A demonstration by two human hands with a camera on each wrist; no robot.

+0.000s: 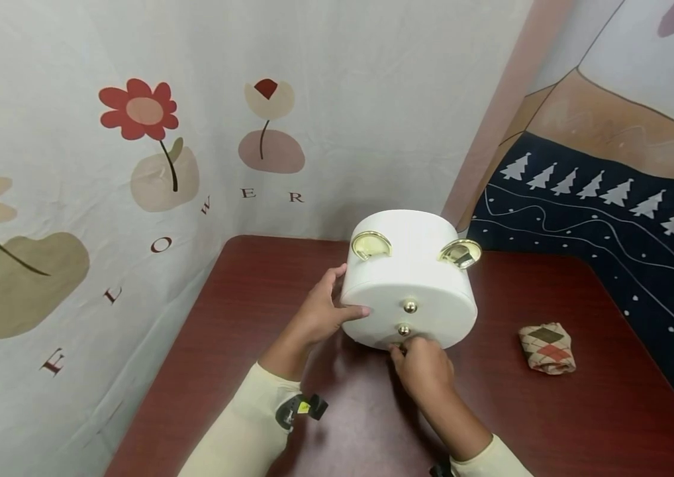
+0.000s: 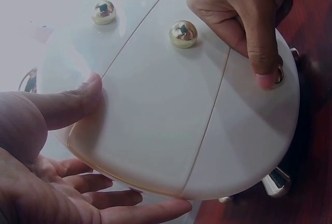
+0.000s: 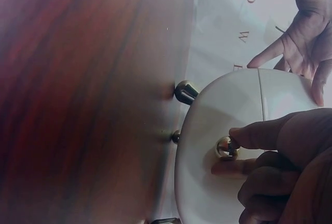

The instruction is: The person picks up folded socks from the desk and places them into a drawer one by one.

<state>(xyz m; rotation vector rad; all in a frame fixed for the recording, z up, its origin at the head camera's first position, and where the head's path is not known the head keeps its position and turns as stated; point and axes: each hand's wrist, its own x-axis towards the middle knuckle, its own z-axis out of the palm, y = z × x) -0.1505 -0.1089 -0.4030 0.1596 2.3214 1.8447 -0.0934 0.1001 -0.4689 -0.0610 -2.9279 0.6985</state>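
A white, rounded jewelry box [image 1: 411,265] with gold ear-shaped trims stands on the table, its oval front split by two seams. Gold knobs show on this front, the top one [image 2: 104,12] and middle one [image 2: 183,33] uncovered. My right hand [image 1: 428,368] pinches the lowest drawer knob [image 3: 226,147] between thumb and finger. At the box's left side is my left hand [image 1: 322,311], its thumb [image 2: 85,97] lying on the front face. The other left fingers stretch along the side, nearly straight, in the left wrist view. The lowest drawer front sits in line with the panel above it.
On the table [image 1: 253,285], to the right of the box, lies a folded argyle-patterned cloth bundle [image 1: 547,348]. Short gold feet [image 3: 185,92] raise the box. Behind the table hangs a flower-printed curtain [image 1: 373,119], with a dark tree-printed cloth [image 1: 611,225] at right.
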